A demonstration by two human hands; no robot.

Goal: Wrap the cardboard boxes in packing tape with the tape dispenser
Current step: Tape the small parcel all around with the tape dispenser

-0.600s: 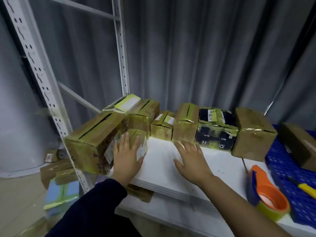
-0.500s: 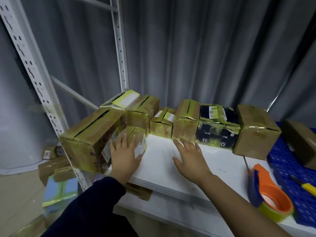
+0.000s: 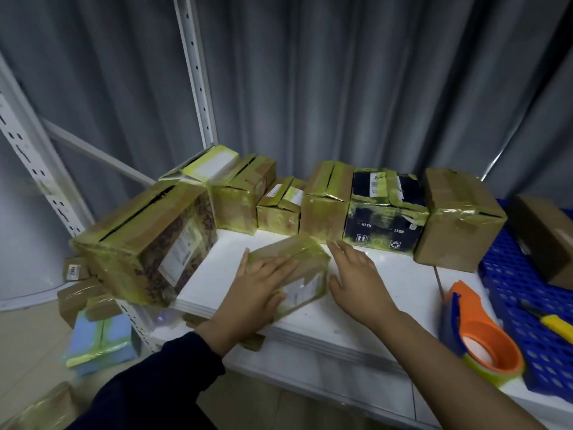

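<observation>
Head view. Small tape-wrapped brown cardboard box [image 3: 290, 271]: lay tilted at centre of the white table [image 3: 400, 274], in front of a row of taped cardboard boxes [image 3: 322, 203]. Left hand [image 3: 260, 282]: flat on the box top, fingers draped over its near face, grip loose rather than clenched. Right hand [image 3: 356, 274]: released, empty, just beside the box. Orange and blue tape dispenser [image 3: 477, 330]: at the table's right edge, untouched.

Risks, judged:
- the box could skid off the front edge under a one-handed push;
- a reaching forearm could knock the dispenser off.
</observation>
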